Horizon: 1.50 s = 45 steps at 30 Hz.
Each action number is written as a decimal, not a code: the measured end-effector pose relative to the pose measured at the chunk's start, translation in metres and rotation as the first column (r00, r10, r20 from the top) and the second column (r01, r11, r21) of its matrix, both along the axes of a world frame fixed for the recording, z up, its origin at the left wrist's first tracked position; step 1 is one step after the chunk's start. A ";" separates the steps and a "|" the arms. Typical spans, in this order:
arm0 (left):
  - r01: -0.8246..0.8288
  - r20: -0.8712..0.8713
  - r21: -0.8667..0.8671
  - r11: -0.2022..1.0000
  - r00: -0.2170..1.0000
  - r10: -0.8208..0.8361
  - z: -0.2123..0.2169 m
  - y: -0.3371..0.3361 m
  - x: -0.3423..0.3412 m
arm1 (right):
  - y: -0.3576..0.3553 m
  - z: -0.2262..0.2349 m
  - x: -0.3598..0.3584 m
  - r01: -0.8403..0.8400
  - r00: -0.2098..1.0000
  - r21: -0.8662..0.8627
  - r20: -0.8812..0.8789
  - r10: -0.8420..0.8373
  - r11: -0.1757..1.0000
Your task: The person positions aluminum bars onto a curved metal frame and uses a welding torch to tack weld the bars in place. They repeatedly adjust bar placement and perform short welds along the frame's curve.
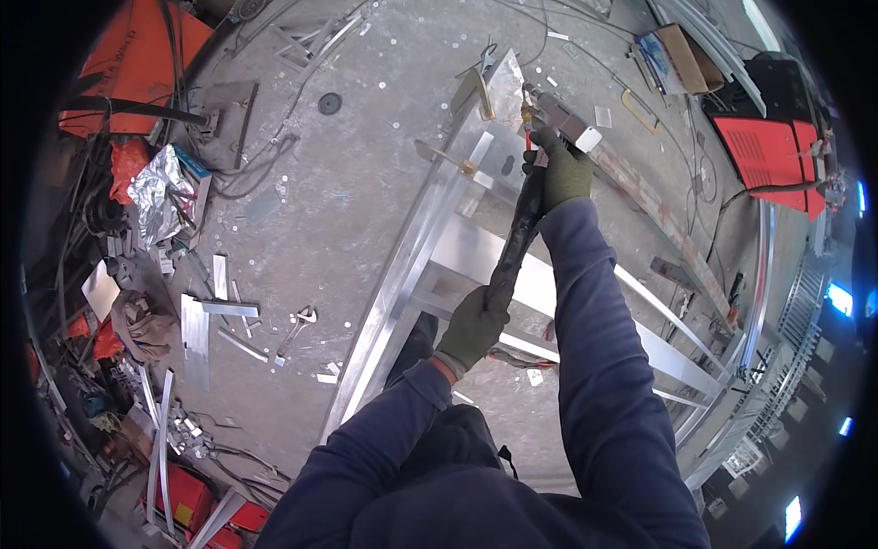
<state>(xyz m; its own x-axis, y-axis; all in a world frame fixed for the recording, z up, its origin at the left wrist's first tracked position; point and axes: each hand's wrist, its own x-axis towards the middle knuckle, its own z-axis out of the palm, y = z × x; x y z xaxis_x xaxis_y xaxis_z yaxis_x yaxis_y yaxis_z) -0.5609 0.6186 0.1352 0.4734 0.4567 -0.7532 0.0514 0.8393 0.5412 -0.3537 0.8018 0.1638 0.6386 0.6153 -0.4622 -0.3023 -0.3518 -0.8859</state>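
Note:
My right hand (564, 174), in a dark green glove, is closed round the handle of a welding torch (527, 123) with a brass-coloured and red front part. The tip points away from me, near the far corner of a silvery metal frame (407, 242). From the handle a black cable sleeve (518, 242) runs back towards me, and my gloved left hand (477, 322) is wrapped round it. A rectangular metal block (569, 123) lies just beyond my right hand. One clamp (474, 91) sits at the frame's far corner, another clamp (465, 167) on its left side.
On the floor at left lie an adjustable wrench (297, 331), metal offcuts (195, 334) and crumpled foil (160, 197). An orange-red cabinet (128, 64) stands far left, a red and black machine (764, 151) far right beside a cardboard box (686, 59). Cables (265, 165) cross the floor.

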 end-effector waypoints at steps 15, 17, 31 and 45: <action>-0.096 0.219 -0.221 0.971 0.965 0.145 -0.038 -0.011 -0.006 | 0.004 -0.026 -0.010 -0.025 0.992 -0.113 0.118 0.038 0.993; -0.090 0.252 -0.283 0.955 0.954 0.164 -0.039 -0.009 -0.008 | 0.005 -0.027 -0.011 -0.048 0.985 -0.185 0.152 0.076 0.982; -0.083 0.132 -0.067 0.994 0.987 0.092 -0.030 -0.011 -0.006 | 0.003 -0.031 -0.016 -0.055 0.955 -0.334 0.258 0.148 0.941; -0.068 0.127 -0.303 0.950 0.986 0.111 -0.022 -0.005 -0.015 | -0.010 -0.044 -0.018 -0.038 0.954 -0.304 0.273 0.125 0.952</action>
<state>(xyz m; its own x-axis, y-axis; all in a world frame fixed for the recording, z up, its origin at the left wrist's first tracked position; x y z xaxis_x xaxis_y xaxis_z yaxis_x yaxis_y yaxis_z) -0.5763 0.6140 0.1134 0.5517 0.2680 -0.7898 -0.0900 0.9606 0.2631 -0.3722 0.7922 0.1201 0.7234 0.5364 -0.4347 -0.0108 -0.6208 -0.7839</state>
